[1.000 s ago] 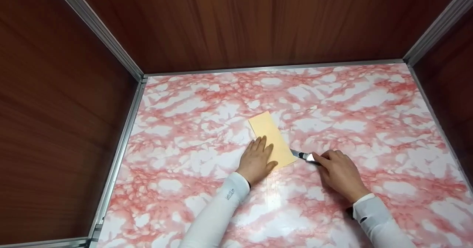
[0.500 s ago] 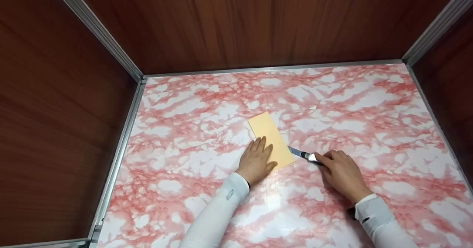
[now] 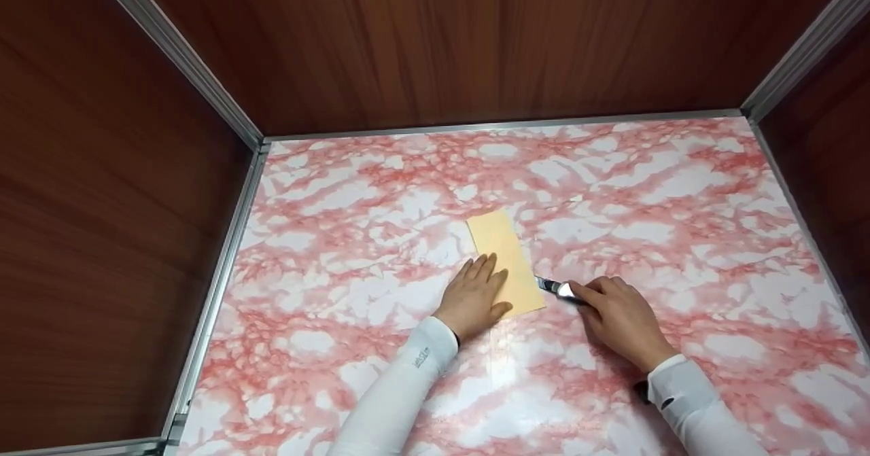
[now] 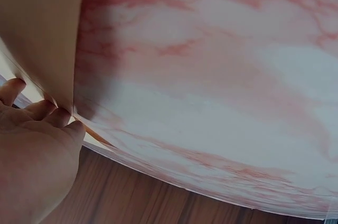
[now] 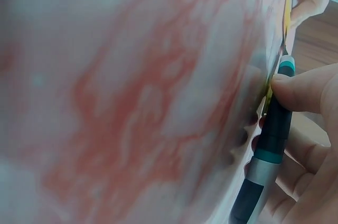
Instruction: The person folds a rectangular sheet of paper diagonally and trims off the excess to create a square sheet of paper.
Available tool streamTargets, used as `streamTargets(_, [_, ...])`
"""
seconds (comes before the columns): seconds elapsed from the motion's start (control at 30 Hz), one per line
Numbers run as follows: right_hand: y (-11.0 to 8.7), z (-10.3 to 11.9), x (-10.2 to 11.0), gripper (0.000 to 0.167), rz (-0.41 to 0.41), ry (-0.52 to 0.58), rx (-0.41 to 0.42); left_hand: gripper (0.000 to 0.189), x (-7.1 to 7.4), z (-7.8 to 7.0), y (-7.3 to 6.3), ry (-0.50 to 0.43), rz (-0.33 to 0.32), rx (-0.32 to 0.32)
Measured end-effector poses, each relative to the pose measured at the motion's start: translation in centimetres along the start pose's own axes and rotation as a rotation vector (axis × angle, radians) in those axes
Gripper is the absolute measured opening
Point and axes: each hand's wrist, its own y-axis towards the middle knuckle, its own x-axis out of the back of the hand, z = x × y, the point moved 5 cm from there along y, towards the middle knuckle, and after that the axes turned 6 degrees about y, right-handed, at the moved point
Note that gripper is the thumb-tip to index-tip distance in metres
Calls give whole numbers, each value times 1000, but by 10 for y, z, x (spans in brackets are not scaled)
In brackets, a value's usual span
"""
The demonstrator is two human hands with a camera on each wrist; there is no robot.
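A yellow envelope (image 3: 513,259) lies slantwise on the red-and-white marbled tabletop. My left hand (image 3: 474,297) rests on its left side with straight fingers, thumb near its lower edge. In the left wrist view, the fingertips (image 4: 59,116) meet the edge of the envelope (image 4: 45,28). My right hand (image 3: 622,317) grips a knife (image 3: 566,291), its blade pointing left at the envelope's right edge, the tip end hidden there. The right wrist view shows the black, teal and silver knife handle (image 5: 274,123), with the thumb of the right hand (image 5: 311,145) along it.
Dark wood-grain panels stand at the back (image 3: 503,48), on the left (image 3: 122,225) and on the right (image 3: 822,164). Grey metal rails (image 3: 503,127) border the tabletop (image 3: 326,232). White sleeves cover both forearms.
The envelope has turned slightly, its far end shifting right. The knife first drew back and showed more blade, then moved in again, leaving less blade visible. The left hand has barely moved.
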Motion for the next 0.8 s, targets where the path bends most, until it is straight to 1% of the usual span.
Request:
streamTargets(0.1, [1,1,-1,46,3,0,9,69,-1,0,0,-6,6,-13])
streamTargets(0.33, [0,4,-3,47,-19,5,44,69,-3,1,1,-1,-2,-30])
streamTargets(0.5, [1,6,-2,46,-19,1,47,69,-2,1,1,1,2,-39])
streamTargets(0.6, [2,7,-2,45,-13,-3,43,70,-1,0,0,10,-8,-42])
streamTargets(0.8, [3,8,0,45,-6,-12,39,80,-2,1,-1,52,-1,-38])
